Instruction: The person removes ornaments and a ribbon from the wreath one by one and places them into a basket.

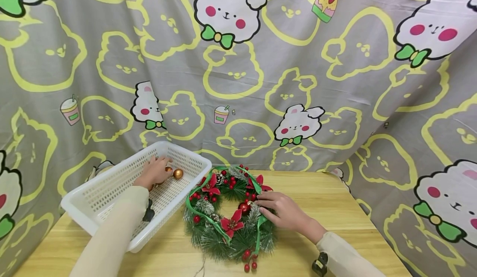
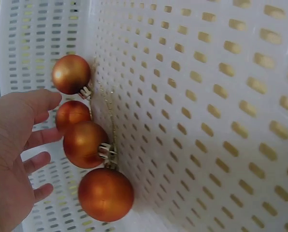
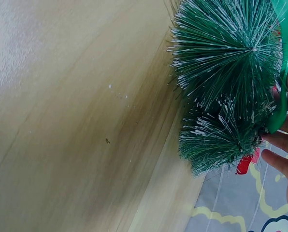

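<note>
My left hand [image 1: 154, 171] reaches into a white plastic basket [image 1: 199, 160]. Its fingers are loosely bent beside several copper-orange Christmas baubles [image 2: 105, 194] with gold caps and cords. One fingertip is at or very near a bauble [image 2: 72, 115], and I cannot tell if they touch. My right hand [image 1: 285, 211] rests on the right side of a green wreath [image 1: 238, 248] lying on the table. Its fingers lie against the greenery and green ribbon [image 3: 279, 113], partly hidden by them. Red flowers [image 1: 232, 224], red berries, pinecones and a red bauble [image 1: 244, 207] decorate the wreath.
The basket stands left of the wreath, its far end close to the wreath's rim. Under both is a wooden table [image 1: 316, 190]. A grey curtain [image 1: 253, 74] with yellow outlines and white cartoon animals hangs behind and to the sides.
</note>
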